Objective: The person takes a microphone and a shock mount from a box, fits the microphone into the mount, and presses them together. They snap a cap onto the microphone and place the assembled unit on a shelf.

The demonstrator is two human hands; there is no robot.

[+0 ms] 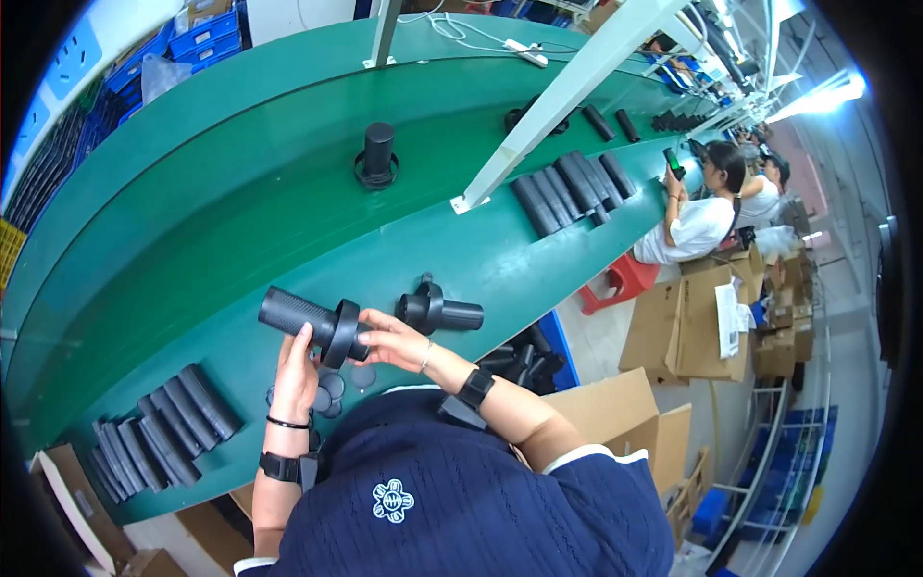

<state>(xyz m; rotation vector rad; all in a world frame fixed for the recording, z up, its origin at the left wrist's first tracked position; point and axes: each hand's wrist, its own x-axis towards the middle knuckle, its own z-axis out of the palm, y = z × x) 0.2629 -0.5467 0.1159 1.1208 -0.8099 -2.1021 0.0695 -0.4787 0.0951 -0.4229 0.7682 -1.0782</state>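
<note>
A black textured cylinder [296, 313] with a wide black ring [343, 335] around its right part is held above the green bench, lying nearly level. My left hand [297, 363] is closed around its underside, thumb on the textured wall. At the right end my right hand [389, 340] grips the cylinder by the ring, its fingers partly hidden behind it. Just right of my hands, a similar black cylinder with a ring [435, 310] lies on its side. Small round black discs [362, 376] rest on the bench below my hands.
Rows of black tubes [183, 413] lie at the left, with more tubes [567, 192] at the right. One ringed cylinder [378, 159] stands on the sunken green belt. A pale post [538, 130] rises from the bench. Co-workers [700, 216] sit farther right; cardboard boxes [615, 413] stand beside me.
</note>
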